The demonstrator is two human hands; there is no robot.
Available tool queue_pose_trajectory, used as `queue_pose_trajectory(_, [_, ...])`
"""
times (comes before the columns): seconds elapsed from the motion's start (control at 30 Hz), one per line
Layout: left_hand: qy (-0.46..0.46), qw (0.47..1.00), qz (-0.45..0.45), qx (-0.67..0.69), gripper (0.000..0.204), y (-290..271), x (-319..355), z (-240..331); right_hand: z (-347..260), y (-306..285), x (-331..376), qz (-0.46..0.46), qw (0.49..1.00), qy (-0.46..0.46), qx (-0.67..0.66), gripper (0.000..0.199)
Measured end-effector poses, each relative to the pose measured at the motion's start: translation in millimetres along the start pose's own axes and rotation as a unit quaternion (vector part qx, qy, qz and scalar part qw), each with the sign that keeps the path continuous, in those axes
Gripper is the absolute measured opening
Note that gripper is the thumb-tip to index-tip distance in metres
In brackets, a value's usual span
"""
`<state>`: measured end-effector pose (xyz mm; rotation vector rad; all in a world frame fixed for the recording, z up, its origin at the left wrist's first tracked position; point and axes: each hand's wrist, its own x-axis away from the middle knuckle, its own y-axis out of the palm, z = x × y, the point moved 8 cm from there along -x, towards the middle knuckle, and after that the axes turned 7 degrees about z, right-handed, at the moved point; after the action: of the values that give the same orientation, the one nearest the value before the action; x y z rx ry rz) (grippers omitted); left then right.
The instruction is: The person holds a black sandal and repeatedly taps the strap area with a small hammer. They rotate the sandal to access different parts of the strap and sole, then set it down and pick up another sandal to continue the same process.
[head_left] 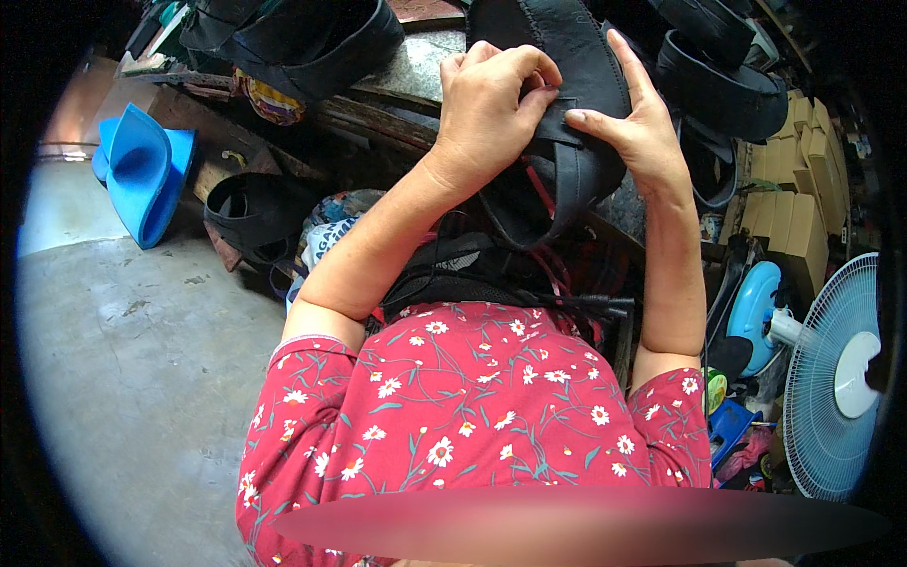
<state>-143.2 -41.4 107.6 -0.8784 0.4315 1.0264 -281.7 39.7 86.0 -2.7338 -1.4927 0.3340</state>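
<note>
Black, leather-like elongated piece with stitched edging (588,74) lies at 12 o'clock, long axis roughly 12-to-6. Left hand (491,106), at its 9 o'clock, pinches thumb-to-forefinger, contents undeterminable; right hand (648,142), 3 o'clock, digits apart. Neither clearly nearer.

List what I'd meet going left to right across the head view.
Blue piece → black piece beside it → left hand → right hand → fan.
</note>
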Motion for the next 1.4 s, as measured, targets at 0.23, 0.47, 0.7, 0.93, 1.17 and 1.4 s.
queue_pose_trajectory(0.23, [-0.147,0.970,0.112,0.157,0.031,-29,17,-49,3,-11,1,0.018,0.990,0.042,-0.135,0.084])
queue_pose_trajectory(0.47, [-0.397,0.653,-0.104,0.636,0.057,10,51,-63,-5,-11,-5,-0.032,0.965,-0.010,-0.261,0.087])
queue_pose_trajectory(0.7, [-0.440,0.692,-0.108,0.562,0.064,-3,47,-66,40,-21,1,-0.038,0.970,0.141,-0.195,0.085])
queue_pose_trajectory(0.93, [-0.388,0.675,-0.054,0.625,0.060,-6,38,-54,63,3,36,-0.084,0.932,0.227,-0.272,0.059])
queue_pose_trajectory(1.17, [-0.474,0.683,-0.149,0.535,0.049,6,60,-68,26,-12,30,0.030,0.956,0.104,-0.274,0.050])
queue_pose_trajectory(1.4, [-0.506,0.643,-0.174,0.548,0.047,0,83,-43,27,-13,25,0.003,0.941,0.136,-0.309,0.042])
